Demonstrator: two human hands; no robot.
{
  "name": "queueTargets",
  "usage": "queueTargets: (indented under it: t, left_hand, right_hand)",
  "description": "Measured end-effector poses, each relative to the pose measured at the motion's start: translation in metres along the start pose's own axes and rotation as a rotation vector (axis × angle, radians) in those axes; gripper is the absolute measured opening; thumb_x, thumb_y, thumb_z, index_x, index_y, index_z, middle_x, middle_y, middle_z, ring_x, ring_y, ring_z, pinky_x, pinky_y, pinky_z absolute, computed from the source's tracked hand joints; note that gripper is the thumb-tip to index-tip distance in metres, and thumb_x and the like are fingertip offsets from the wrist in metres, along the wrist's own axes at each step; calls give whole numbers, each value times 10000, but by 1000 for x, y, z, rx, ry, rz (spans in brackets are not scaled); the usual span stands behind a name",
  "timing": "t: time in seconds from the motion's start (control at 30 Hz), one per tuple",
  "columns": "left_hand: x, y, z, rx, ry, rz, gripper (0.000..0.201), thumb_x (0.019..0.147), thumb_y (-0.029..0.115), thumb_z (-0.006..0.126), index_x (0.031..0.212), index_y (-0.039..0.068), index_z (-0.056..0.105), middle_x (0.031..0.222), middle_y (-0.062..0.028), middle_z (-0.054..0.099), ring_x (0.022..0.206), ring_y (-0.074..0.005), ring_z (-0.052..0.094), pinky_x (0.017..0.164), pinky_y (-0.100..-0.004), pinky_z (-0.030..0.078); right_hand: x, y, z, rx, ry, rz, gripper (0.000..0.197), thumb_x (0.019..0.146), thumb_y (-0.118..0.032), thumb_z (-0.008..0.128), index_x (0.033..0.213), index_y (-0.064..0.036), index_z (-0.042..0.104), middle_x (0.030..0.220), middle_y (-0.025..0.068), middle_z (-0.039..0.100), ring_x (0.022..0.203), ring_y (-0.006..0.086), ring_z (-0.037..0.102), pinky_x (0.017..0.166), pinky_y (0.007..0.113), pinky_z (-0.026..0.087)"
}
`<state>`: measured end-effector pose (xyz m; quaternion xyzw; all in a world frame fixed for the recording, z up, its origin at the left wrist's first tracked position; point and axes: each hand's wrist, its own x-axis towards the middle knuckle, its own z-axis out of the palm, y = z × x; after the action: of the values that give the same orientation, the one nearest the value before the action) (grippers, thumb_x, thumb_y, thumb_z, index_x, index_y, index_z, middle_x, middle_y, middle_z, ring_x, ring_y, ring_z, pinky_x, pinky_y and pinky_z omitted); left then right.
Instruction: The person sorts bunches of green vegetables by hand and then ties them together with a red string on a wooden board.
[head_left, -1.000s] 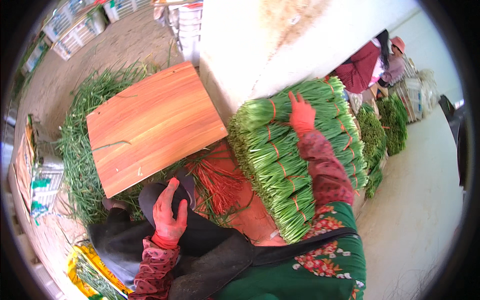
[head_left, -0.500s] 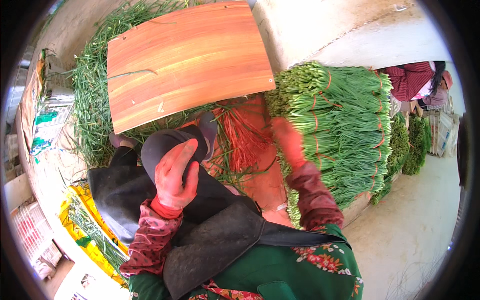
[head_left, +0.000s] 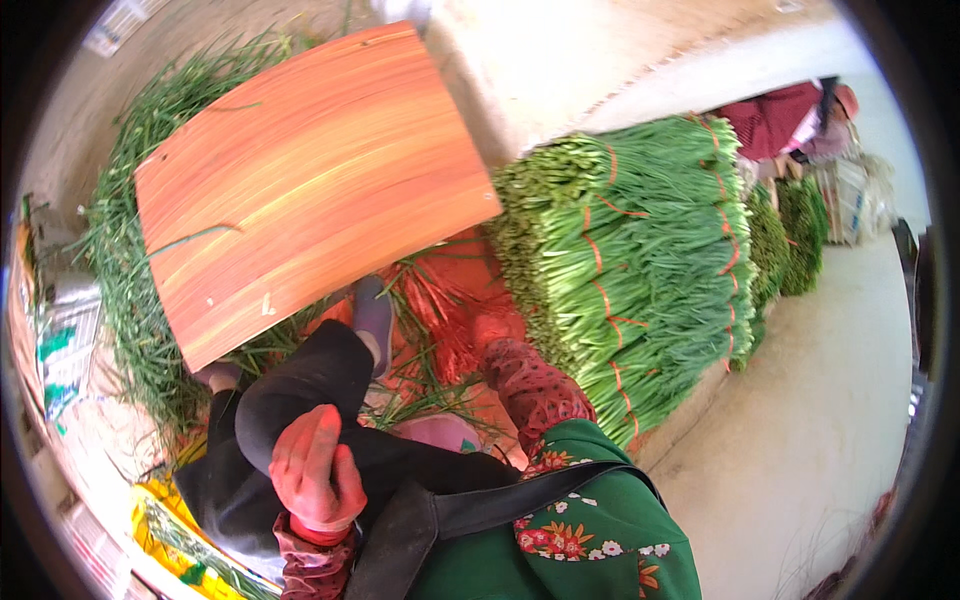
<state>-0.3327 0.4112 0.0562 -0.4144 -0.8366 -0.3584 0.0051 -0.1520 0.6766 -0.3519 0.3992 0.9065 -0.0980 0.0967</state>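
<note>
Over my bent knee, my left hand (head_left: pixel 318 470) is empty, its fingers loosely bent and the thumb apart. My right hand (head_left: pixel 497 322) reaches down to a heap of thin red ties (head_left: pixel 450 318) on the reddish floor; its fingertips are blurred against the red and cannot be made out. Just right of it stands a big stack of green chive bundles (head_left: pixel 650 270), each bound with orange-red ties. Ahead of my legs, a wood-grain board (head_left: pixel 315 185) has a few loose green strands lying on it.
Loose chives (head_left: pixel 130 290) lie heaped along the board's left side. A yellow sack (head_left: pixel 160 520) with green stalks lies at lower left. More bundles (head_left: pixel 800 235) stand at far right, near another person in a dark red top (head_left: pixel 770 122). A pale wall (head_left: pixel 560 60) rises behind the stack.
My right hand has moved from beside the chive stack down and left to the red ties. The left hand has lowered, its fingers more bent. The whole view has shifted.
</note>
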Motion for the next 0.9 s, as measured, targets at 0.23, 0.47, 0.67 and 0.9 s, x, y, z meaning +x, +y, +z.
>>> queueTargets:
  t: [0.23, 0.47, 0.67, 0.9]
  left_hand:
    - [-7, 2, 6, 34, 45, -12, 354, 750, -85, 550, 1099, -60, 608, 1012, -191, 654, 914, -347, 631, 834, -398, 490]
    - [-8, -10, 5, 10, 146, 7, 362, 722, -56, 605, 1082, -21, 629, 895, -170, 652, 809, -342, 630, 762, -408, 500]
    - [-18, -17, -5, 36, 170, -11, 363, 694, -51, 627, 1054, -11, 631, 867, -147, 645, 772, -321, 624, 746, -396, 507]
    - [-8, -18, -1, -30, 182, -15, 346, 680, -61, 626, 1024, -24, 629, 841, -151, 641, 737, -321, 624, 708, -397, 507]
  right_hand:
    - [13, 5, -52, 133, -340, 70, 250, 858, -302, 532, 980, -116, 645, 909, 145, 643, 816, 335, 613, 683, 440, 473]
    - [-88, 34, -114, -16, -600, -142, 180, 820, -246, 561, 858, -80, 621, 785, 144, 643, 715, 338, 634, 611, 454, 491]
    - [-40, -76, -279, 35, -130, -464, 99, 817, -155, 556, 843, -70, 601, 684, 155, 622, 647, 342, 640, 553, 478, 494]
    - [133, -224, -347, -256, 382, -1026, 96, 766, -141, 577, 745, -100, 661, 714, 131, 620, 705, 307, 642, 606, 453, 498]
